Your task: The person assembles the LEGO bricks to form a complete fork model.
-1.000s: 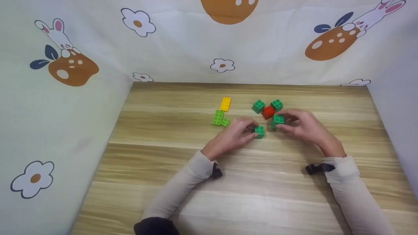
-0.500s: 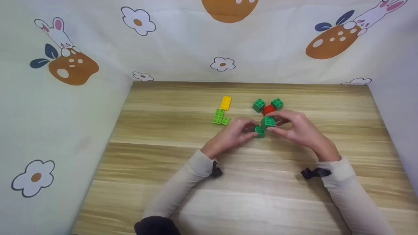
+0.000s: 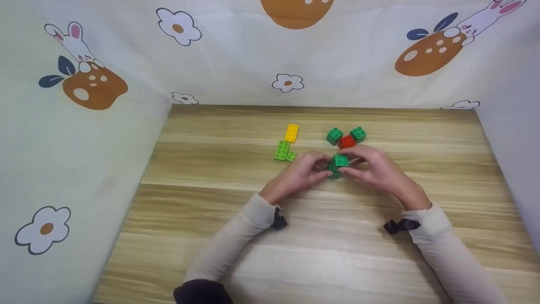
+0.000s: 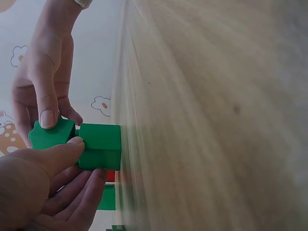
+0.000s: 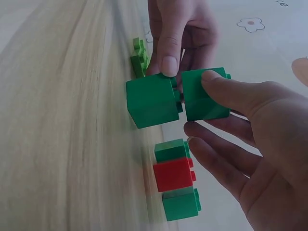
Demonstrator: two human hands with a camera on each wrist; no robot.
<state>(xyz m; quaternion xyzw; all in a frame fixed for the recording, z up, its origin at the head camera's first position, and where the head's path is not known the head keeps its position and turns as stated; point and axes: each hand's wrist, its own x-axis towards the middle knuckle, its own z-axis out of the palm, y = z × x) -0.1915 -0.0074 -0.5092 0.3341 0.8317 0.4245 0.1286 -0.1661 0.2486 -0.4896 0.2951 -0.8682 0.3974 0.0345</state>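
On the wood-grained bench (image 3: 202, 169), the left hand (image 3: 301, 171) pinches a green, cube-like plastic block (image 5: 151, 102); the right hand (image 3: 377, 171) grasps a matching green plastic block (image 5: 197, 103) just above its studs, contact unclear.

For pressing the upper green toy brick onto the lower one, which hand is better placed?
Probably the right hand: it pinches the upper green toy brick above the lower green toy brick, and they look not fully joined. The left hand holds the lower one.
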